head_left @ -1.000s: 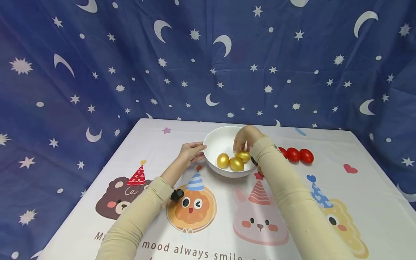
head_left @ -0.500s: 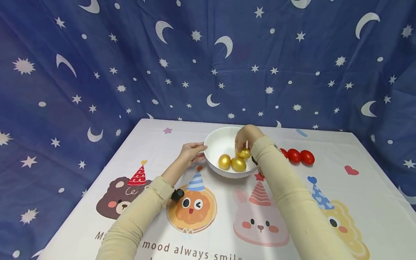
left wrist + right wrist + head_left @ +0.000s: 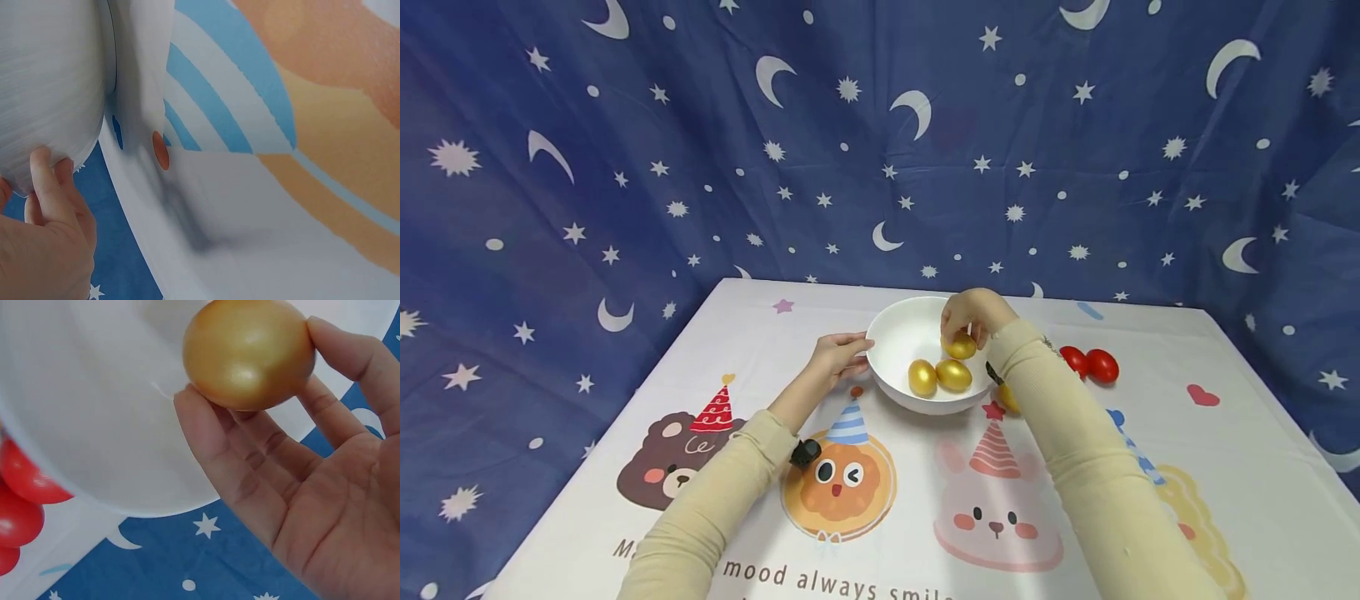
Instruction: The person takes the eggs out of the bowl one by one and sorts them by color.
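Note:
A white bowl (image 3: 898, 329) stands on the cloth, and my left hand (image 3: 838, 357) holds it at its left rim, thumb on top and fingers under the side. In the left wrist view those fingers lie against the bowl's outer wall (image 3: 50, 81). Over the right part of the bowl, my right hand (image 3: 972, 315) pinches a golden egg (image 3: 250, 356) between thumb and fingertips. Two more golden eggs, one on the left (image 3: 922, 377) and one beside it (image 3: 954, 375), lie at the bowl's near side.
Partly behind my right forearm, another golden egg (image 3: 1009, 398) sits on the cloth right of the bowl. Several red eggs (image 3: 1102, 367) lie further right, some hidden by the sleeve. A blue star-patterned curtain (image 3: 850, 167) hangs behind the table.
My right fingers have closed round the golden egg and shifted it slightly away from the other two. The right forearm has moved a little, baring more of the egg outside. My left hand stays put.

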Action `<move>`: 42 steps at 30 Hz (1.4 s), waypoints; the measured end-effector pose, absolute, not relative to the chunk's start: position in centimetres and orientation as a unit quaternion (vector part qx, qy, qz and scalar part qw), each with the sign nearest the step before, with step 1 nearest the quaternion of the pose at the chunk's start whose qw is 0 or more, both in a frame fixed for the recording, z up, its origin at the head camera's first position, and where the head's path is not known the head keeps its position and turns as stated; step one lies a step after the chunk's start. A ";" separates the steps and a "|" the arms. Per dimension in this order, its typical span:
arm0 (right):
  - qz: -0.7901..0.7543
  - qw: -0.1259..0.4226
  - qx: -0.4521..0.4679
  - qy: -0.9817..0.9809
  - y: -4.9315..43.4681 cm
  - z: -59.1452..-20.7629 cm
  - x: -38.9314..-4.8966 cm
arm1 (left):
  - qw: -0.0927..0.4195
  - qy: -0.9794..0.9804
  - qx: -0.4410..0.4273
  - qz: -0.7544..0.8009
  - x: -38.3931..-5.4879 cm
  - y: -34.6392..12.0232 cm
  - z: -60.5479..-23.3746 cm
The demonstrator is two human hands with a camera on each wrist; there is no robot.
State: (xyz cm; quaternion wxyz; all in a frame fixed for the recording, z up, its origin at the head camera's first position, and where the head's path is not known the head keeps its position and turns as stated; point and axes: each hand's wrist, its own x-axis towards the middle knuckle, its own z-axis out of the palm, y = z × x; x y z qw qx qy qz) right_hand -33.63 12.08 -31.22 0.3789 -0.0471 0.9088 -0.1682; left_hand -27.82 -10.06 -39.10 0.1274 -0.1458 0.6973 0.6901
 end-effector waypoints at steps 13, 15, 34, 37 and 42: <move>-0.200 0.355 -0.079 0.910 13.0 -31.1 -33.1 | 0.132 0.701 -0.145 0.685 -27.8 -10.1 -39.1; -0.204 0.353 -0.085 0.909 13.1 -31.2 -33.0 | 0.131 0.700 -0.146 0.686 -27.8 -10.1 -39.1; -0.231 0.282 -0.127 0.923 14.6 -32.0 -31.7 | 0.137 0.698 -0.144 0.688 -27.9 -10.0 -39.1; -0.246 0.268 -0.138 0.921 14.8 -32.0 -31.2 | 0.136 0.701 -0.144 0.685 -27.8 -10.1 -39.0; -0.271 0.244 -0.140 0.920 15.3 -31.9 -30.3 | 0.142 0.700 -0.147 0.684 -27.9 -10.0 -39.0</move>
